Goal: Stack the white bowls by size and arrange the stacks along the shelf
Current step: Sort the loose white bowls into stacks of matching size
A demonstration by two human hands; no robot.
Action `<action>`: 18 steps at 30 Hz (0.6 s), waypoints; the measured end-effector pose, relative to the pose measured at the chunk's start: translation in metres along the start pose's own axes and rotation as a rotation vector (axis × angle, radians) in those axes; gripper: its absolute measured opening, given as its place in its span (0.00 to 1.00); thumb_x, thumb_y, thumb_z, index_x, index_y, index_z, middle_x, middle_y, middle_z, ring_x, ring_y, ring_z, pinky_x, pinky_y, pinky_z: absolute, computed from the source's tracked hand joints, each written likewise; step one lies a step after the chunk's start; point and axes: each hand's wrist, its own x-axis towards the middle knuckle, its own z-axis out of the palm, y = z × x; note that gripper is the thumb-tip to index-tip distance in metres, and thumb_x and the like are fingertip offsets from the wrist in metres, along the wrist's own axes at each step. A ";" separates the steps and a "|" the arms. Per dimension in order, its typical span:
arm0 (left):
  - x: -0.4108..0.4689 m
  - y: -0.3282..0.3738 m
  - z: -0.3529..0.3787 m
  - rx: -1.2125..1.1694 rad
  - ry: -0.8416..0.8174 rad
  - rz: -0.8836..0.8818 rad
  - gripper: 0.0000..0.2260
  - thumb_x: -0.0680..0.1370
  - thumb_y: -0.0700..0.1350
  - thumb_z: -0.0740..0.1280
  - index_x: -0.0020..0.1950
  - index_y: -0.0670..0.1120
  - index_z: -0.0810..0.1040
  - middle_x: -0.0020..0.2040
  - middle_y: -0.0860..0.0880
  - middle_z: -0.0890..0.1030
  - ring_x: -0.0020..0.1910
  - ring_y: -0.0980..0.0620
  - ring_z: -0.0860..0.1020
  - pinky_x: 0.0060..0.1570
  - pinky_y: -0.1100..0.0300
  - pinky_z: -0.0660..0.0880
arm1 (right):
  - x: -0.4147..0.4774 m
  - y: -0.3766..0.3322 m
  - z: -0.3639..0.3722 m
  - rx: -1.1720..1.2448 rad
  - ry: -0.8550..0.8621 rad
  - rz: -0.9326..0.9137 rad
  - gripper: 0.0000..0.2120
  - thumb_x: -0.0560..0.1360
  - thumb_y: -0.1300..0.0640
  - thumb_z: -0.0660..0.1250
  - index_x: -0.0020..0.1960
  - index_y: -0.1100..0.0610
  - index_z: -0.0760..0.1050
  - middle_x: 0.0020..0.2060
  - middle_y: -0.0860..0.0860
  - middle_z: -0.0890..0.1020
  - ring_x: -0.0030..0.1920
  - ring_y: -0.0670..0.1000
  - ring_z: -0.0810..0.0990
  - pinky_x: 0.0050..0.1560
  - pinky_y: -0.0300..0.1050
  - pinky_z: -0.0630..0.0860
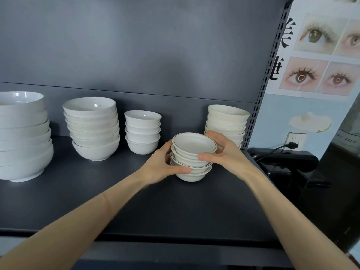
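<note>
Fingers (181, 169) of my left hand (162, 165) and right hand (226, 152) curled round the dark-rimmed bowl stack (192, 148), gripping both sides, centre-right of frame, on the shelf (175, 211). Behind it I saw the largest stack (23, 137) far left, medium stack (93, 129), small stack (143, 131) mid-frame, cream stack (227, 117) right.

free: dark grey metal shelf (136, 207) front, lower centre | blocked: white ceramic bowl stacks (93, 129) along the back, left to right
</note>
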 end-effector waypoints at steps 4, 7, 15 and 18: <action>-0.001 0.003 -0.002 0.042 -0.035 -0.019 0.38 0.69 0.39 0.77 0.75 0.51 0.62 0.65 0.57 0.76 0.62 0.62 0.75 0.60 0.68 0.73 | -0.001 -0.009 -0.003 -0.066 -0.033 0.021 0.31 0.66 0.56 0.78 0.65 0.51 0.67 0.56 0.39 0.77 0.55 0.35 0.76 0.57 0.36 0.75; -0.002 0.010 -0.010 0.185 -0.101 -0.049 0.41 0.67 0.50 0.78 0.75 0.53 0.62 0.65 0.59 0.76 0.64 0.62 0.74 0.65 0.63 0.71 | -0.003 -0.022 -0.007 -0.229 -0.083 0.062 0.36 0.63 0.46 0.79 0.65 0.57 0.71 0.60 0.50 0.79 0.59 0.46 0.78 0.62 0.44 0.74; -0.026 0.064 -0.043 0.858 -0.076 -0.155 0.28 0.72 0.55 0.73 0.68 0.45 0.73 0.61 0.46 0.78 0.62 0.50 0.75 0.63 0.57 0.71 | -0.013 -0.092 0.000 -0.692 -0.125 -0.055 0.23 0.72 0.47 0.72 0.64 0.54 0.74 0.59 0.47 0.77 0.58 0.48 0.74 0.52 0.39 0.67; -0.045 0.090 -0.062 1.008 -0.032 -0.128 0.25 0.74 0.55 0.71 0.67 0.48 0.73 0.60 0.48 0.78 0.62 0.49 0.74 0.62 0.53 0.71 | -0.014 -0.121 0.017 -0.817 -0.136 -0.135 0.23 0.72 0.46 0.71 0.64 0.53 0.74 0.61 0.50 0.77 0.60 0.51 0.73 0.56 0.42 0.69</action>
